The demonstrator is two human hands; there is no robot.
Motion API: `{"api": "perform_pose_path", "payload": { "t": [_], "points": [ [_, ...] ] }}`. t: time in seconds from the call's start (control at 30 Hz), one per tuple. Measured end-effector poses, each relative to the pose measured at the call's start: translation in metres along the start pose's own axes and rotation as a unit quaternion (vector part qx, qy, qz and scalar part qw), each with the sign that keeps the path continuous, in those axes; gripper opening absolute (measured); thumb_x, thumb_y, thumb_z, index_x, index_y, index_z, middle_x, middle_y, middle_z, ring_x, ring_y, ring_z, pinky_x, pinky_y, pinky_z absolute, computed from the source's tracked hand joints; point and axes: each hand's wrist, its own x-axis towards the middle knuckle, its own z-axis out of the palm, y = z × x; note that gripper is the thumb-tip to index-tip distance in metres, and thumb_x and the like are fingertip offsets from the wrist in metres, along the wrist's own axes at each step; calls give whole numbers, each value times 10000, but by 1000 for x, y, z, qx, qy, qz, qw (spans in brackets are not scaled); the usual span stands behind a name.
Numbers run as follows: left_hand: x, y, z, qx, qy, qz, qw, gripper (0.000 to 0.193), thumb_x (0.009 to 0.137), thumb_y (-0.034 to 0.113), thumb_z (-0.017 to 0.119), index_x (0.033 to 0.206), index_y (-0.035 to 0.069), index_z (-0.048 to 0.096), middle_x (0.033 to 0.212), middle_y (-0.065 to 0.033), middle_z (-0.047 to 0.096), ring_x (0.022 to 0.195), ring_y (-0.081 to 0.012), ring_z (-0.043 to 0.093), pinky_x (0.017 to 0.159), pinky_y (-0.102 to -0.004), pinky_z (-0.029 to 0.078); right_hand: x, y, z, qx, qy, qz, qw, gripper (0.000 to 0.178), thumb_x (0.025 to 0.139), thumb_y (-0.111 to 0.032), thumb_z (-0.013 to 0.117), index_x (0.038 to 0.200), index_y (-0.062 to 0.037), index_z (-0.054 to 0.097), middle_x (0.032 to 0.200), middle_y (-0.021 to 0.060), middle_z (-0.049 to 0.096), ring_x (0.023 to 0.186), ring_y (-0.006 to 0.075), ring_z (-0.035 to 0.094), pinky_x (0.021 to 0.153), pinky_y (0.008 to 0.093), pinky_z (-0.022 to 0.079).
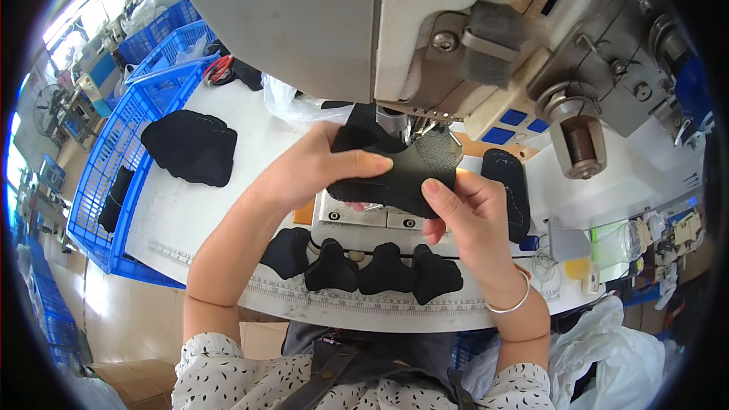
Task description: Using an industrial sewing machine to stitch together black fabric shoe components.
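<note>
Both my hands grip one piece of black fabric [410, 175] right in front of the sewing machine's needle area [414, 125]. My left hand [319, 163] pinches its left side, thumb laid across the top. On the right edge, my right hand [471, 209] closes thumb and fingers around the piece. The fabric's upper edge reaches the presser foot; whether the needle is in it is hidden. Below my hands, several small black shaped pieces [387, 269] lie in a row along the table's front edge. A long black piece [507, 193] with stitching lies right of the machine bed.
The sewing machine head [281, 15] fills the top, with a thread bobbin [581, 144] at its right. A stack of black pieces [190, 148] lies on the left of the white table [250, 144]. Blue crates [114, 205] stand beyond it. White plastic bags [607, 357] hang lower right.
</note>
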Motion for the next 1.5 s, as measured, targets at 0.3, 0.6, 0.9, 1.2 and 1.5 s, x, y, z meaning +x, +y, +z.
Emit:
{"api": "perform_pose_path", "payload": {
  "t": [0.3,0.6,0.9,1.2,1.5],
  "points": [
    [-11,-4,8,-8,25,19,999,273,739,104,664,931,-66,573,707,-101,611,473,-141,544,447,-246,445,1,-1,0,-3,4,2,1000,214,860,-181,626,770,7,576,578,10,547,486,58,544,410,183,423],
    [-6,-7,-1,-32,-11,2,999,247,753,101,662,920,-62,583,735,-86,601,510,-121,539,448,-235,429,6,-5,-7,-483,41,-457,746,216,698,-12,634,913,-20,644,931,114,580,846,290,554,740,352,452],
    [1,-9,-2,-47,-13,18,999,223,718,100,656,871,-50,597,670,-82,594,476,-130,525,433,-241,414,12,6,-11,-518,82,-491,696,250,678,-80,656,926,-53,660,963,57,606,777,222,573,669,337,430],
    [24,7,-21,0,-96,0,995,172,703,92,640,819,-30,601,601,-66,554,449,-132,504,437,-237,380,10,1,-9,-499,58,-486,715,250,662,-4,618,909,-2,654,942,107,611,825,282,582,735,361,469],
    [39,11,-32,14,-146,1,989,73,708,35,610,728,-35,597,589,-96,569,407,-154,497,384,-258,380,8,3,-8,-502,63,-479,717,264,664,2,614,926,2,646,945,112,608,831,283,584,736,360,466]
  ]
}}
